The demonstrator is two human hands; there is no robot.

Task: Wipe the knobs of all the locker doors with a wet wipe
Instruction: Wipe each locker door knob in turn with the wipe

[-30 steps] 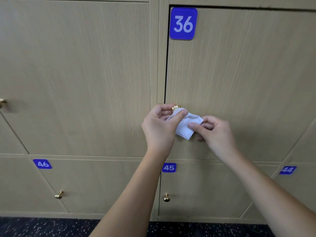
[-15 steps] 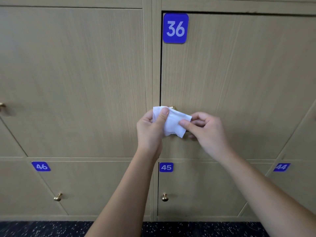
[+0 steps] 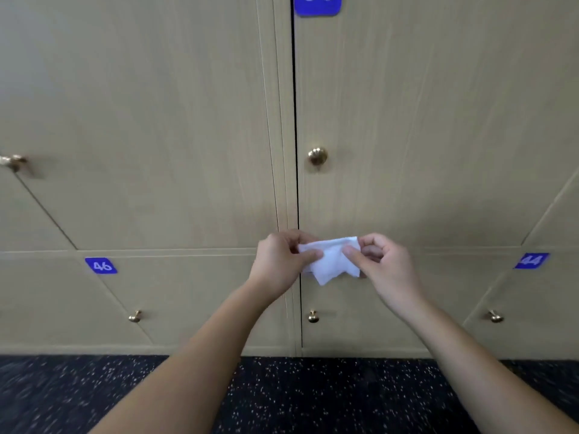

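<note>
Wet wipe stretched between my hands, below upper brass knob, off every knob. Left hand and right hand pinch its ends. Lower knob and neighbours likely pending.

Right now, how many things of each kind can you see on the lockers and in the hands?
Gold knobs: 5
Blue number plates: 3
White wet wipe: 1
Total: 9
</note>
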